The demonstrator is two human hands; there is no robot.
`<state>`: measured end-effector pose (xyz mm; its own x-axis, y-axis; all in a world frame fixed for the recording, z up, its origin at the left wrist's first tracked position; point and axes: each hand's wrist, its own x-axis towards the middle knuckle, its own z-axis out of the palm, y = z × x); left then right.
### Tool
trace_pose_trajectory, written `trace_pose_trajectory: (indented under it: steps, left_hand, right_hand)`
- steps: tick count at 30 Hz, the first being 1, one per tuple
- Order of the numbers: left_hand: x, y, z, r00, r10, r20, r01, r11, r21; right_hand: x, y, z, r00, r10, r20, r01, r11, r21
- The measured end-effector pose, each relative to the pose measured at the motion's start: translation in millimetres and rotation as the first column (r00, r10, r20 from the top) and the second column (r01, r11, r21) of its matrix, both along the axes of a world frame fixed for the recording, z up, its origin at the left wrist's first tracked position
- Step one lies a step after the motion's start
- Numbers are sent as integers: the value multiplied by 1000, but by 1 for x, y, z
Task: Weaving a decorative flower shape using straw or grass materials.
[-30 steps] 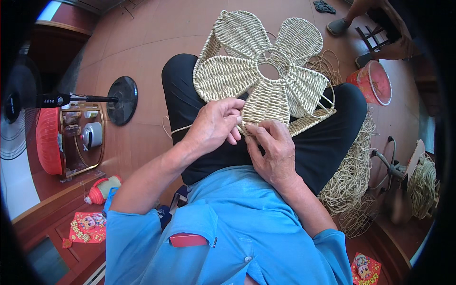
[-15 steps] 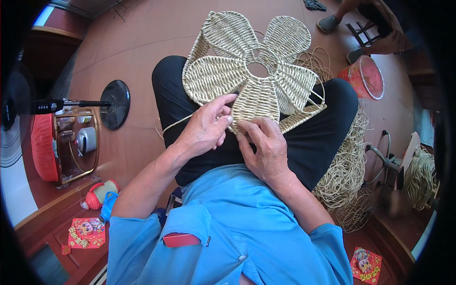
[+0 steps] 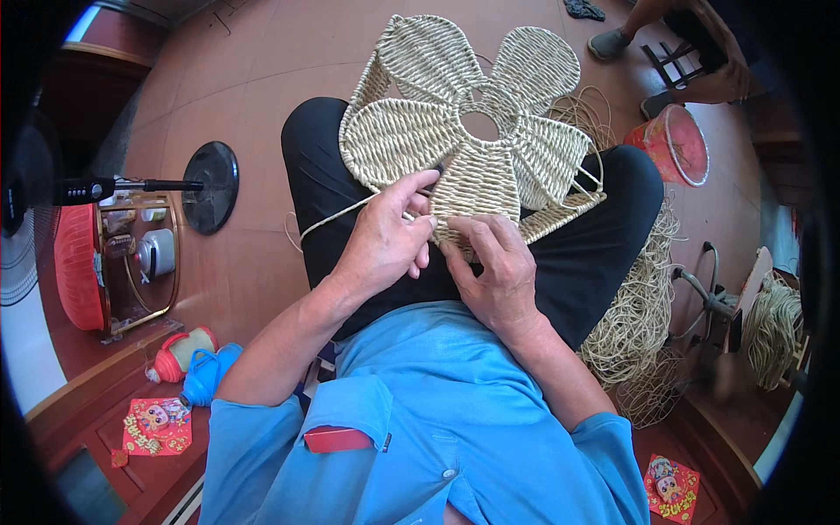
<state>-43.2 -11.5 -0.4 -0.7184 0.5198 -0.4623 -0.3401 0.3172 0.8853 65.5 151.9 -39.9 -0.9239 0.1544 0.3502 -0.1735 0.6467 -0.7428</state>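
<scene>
A flower-shaped woven straw-cord piece (image 3: 477, 188) with several rounded petals and a round hole at its centre rests over my lap. My left hand (image 3: 385, 236) is closed at the lower left corner of the nearest petal, its thumb pressed toward the weave. A loose straw cord (image 3: 337, 216) runs from behind this hand out to the left over my thigh. Closed on the bottom edge of the same petal is my right hand (image 3: 497, 271), its thumb below and bent fingers on top. What lies between the left fingertips is mostly hidden.
A tangled heap of cord (image 3: 634, 306) lies right of my leg, beyond it a red bucket (image 3: 669, 144). At left stand a black fan base (image 3: 210, 188) and a rack (image 3: 140, 262). Another person's leg (image 3: 639, 22) shows at the far right.
Both hands keep their places at the petal's lower edge, with only slight finger shifts. The whole view has moved a little.
</scene>
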Motion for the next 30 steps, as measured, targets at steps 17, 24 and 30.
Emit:
trace_pose_trajectory:
  steps: [17,24,30]
  left_hand:
    - [-6,2,-9,999,-55,-1,55,999,-1]
    - [-18,-3,-3,974,-118,193,94,987,129]
    - [-21,2,4,954,-49,297,24,996,90]
  right_hand:
    - [3,-1,-2,1000,14,9,-14,996,87]
    - [-1,-1,5,999,-1,51,2,1000,-15]
    - [-11,1,16,970,-34,239,62,992,-112]
